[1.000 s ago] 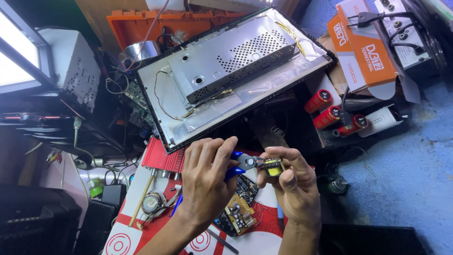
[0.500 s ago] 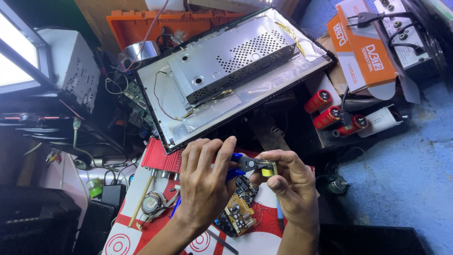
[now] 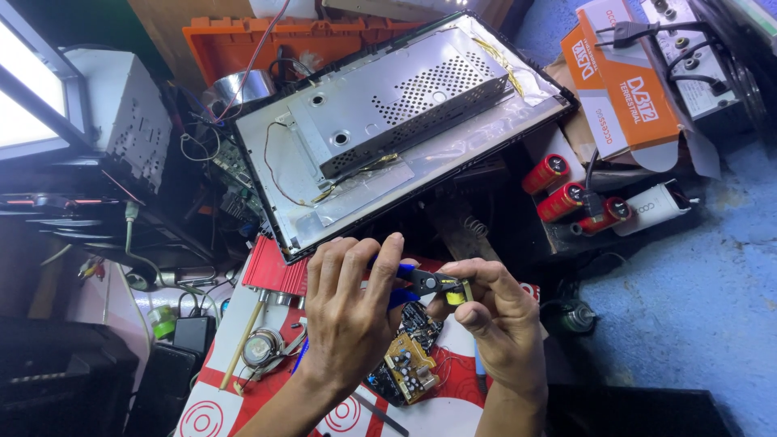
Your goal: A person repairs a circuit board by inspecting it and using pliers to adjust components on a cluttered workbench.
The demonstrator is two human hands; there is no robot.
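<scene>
Over a cluttered red-and-white mat (image 3: 243, 405), the left hand (image 3: 348, 311) grips blue-handled pliers (image 3: 425, 282); the right hand (image 3: 498, 324) pinches a small yellow part (image 3: 457, 296) at their tip. An opened screen (image 3: 405, 121) lies beyond.

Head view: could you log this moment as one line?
left hand: holds blue-handled pliers | right hand: pinches small yellow part at pliers' tip | below: circuit board

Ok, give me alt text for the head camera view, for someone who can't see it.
Two bare hands work over a cluttered repair bench: the left hand grips blue-handled cutting pliers whose tips meet a small yellow component pinched in the right hand. A brown circuit board lies below; an opened flat-screen panel lies beyond.
</scene>
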